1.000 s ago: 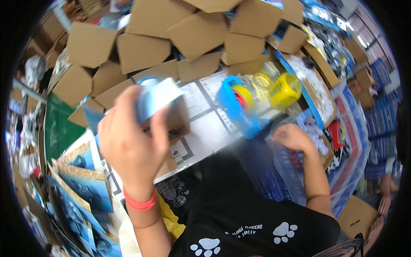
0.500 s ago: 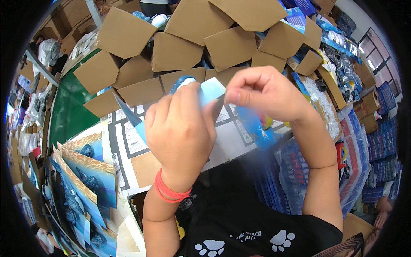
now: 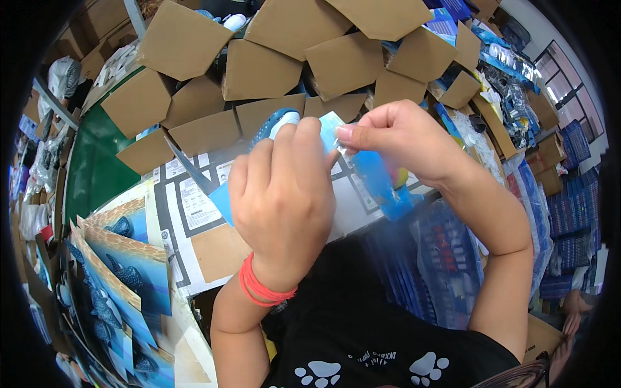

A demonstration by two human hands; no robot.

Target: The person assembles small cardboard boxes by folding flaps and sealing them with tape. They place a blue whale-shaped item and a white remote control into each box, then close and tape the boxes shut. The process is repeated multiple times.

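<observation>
My left hand, with red bands at the wrist, is wrapped round a light-blue printed card package. A spotted blue-and-white toy shows above its knuckles, and a blue card panel sticks out to its left. My right hand is closed in a pinch at the package's right edge. Something small and shiny shows at its fingertips, too small to name. Below that hand is a blurred, see-through blue object with a bit of red and yellow; what it is cannot be made out.
Under my hands is a table with a taped, labelled top. Open cardboard boxes are stacked along its far side. Blue printed cards with spotted shark toys stand at left. A green surface lies beyond; plastic-wrapped blue bundles are at right.
My right thumb and fingertips have come in against the package's edge. The left hand keeps its hold, and both hands appear slightly further right in the picture.
</observation>
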